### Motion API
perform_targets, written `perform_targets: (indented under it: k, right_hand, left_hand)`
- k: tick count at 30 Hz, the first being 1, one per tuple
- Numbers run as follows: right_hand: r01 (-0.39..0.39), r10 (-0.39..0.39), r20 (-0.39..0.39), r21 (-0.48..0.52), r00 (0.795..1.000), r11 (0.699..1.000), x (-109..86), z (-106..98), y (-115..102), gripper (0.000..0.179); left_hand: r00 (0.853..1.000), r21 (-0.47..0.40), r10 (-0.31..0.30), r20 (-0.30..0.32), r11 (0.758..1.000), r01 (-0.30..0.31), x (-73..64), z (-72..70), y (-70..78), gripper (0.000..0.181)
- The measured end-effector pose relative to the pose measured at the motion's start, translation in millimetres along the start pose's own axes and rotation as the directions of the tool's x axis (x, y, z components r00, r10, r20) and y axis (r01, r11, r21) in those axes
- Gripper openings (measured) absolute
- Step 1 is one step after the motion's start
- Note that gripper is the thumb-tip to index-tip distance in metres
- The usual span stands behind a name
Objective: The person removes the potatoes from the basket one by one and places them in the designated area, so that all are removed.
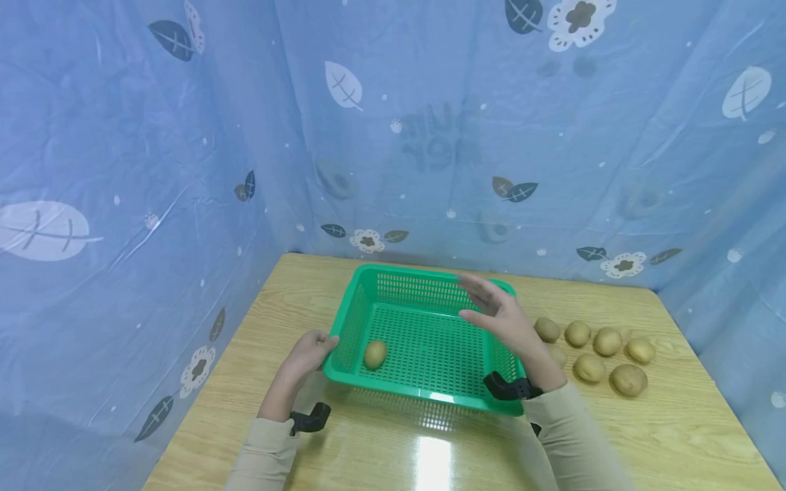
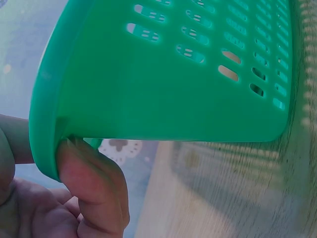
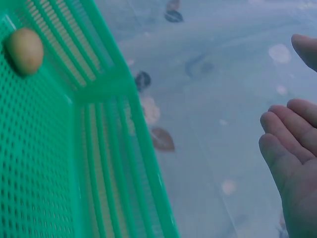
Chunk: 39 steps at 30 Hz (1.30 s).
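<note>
A green plastic basket [image 1: 424, 394] with slotted walls stands on the wooden table. My left hand [image 1: 312, 353] grips its left rim near the front corner; in the left wrist view the curled fingers [image 2: 94, 183] hook under the rim [image 2: 44, 114], thumb on the other side. Inside the basket, at the front left, lies one potato [image 1: 375, 354], also seen in the right wrist view. My right hand [image 1: 500, 320] is raised over the basket's right part, holding nothing, its fingers extended and the thumb apart. The right wrist view shows its bare palm [image 3: 302, 188].
Several loose potatoes [image 1: 590, 367] lie in two rough rows on the wooden table [image 1: 688, 423], right of the basket. A blue patterned curtain [image 1: 430, 136] hangs behind the table and along both sides. Black wrist cameras [image 1: 312, 417] are strapped on both wrists.
</note>
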State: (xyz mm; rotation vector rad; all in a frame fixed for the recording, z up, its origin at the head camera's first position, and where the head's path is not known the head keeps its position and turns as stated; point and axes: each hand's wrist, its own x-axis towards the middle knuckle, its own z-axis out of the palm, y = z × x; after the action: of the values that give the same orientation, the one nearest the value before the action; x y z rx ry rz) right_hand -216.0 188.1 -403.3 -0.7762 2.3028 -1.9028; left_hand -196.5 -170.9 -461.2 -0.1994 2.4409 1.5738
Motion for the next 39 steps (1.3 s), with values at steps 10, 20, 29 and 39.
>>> perform_targets:
  k: [10, 20, 29, 39]
  right_hand:
    - [-0.051, 0.041, 0.205, 0.043, 0.978, 0.998, 51.3, 40, 16, 0.057]
    - [-0.098, 0.114, 0.38, -0.06, 0.918, 0.993, 87.6, 70, 47, 0.053]
    - [-0.131, 0.202, 0.55, -0.165, 0.81, 0.978, 96.2, 91, 64, 0.054]
    - [-0.082, 0.302, 0.647, -0.347, 0.7, 0.934, 104.3, 112, 81, 0.055]
  left_hand:
    - [1.0, -0.012, 0.007, 0.021, 1.0, -0.007, -1.7, -1.5, -0.2, 0.03]
    - [1.0, -0.016, 0.007, -0.004, 1.0, -0.007, 0.8, -0.9, 0.2, 0.028]
    - [1.0, -0.035, 0.01, 0.016, 0.999, -0.01, 1.0, 1.1, 0.6, 0.027]
    - [1.0, -0.038, 0.0, 0.01, 0.999, 0.0, -0.6, -1.1, -0.7, 0.026]
